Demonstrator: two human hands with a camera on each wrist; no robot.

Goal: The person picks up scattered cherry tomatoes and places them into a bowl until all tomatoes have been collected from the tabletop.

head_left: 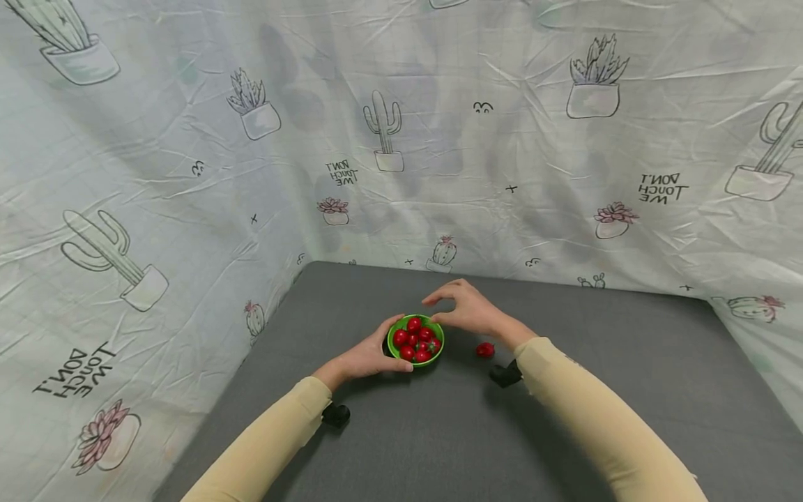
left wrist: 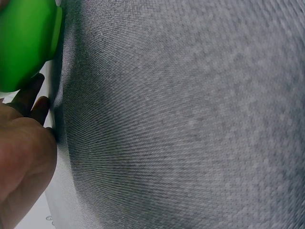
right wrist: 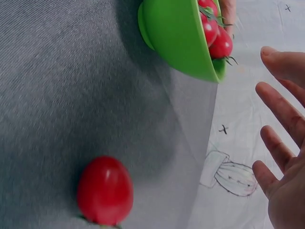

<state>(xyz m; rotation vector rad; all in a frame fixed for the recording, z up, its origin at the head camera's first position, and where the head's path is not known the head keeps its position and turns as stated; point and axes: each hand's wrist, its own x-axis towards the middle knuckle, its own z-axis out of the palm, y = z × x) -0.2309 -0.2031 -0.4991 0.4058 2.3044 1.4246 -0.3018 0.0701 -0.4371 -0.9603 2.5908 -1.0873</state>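
A green bowl [right wrist: 176, 43] stands on the grey table, filled with several small red cherry tomatoes [head_left: 414, 325] with green stems. My left hand [head_left: 370, 355] grips the bowl from its left side, the thumb along the near rim and the fingers round the far side. Just right of the bowl, my right hand [head_left: 467, 310] is raised with thumb and fingers spread, holding nothing. A single cherry tomato [right wrist: 105, 191] lies on the table to the right of the bowl, below the right wrist in the head view.
The grey tabletop [head_left: 401, 446] stretches around the bowl. A pale curtain [head_left: 452, 139] printed with cacti hangs behind and along the sides of the table. Both forearms wear cream sleeves, with dark wrist devices beneath.
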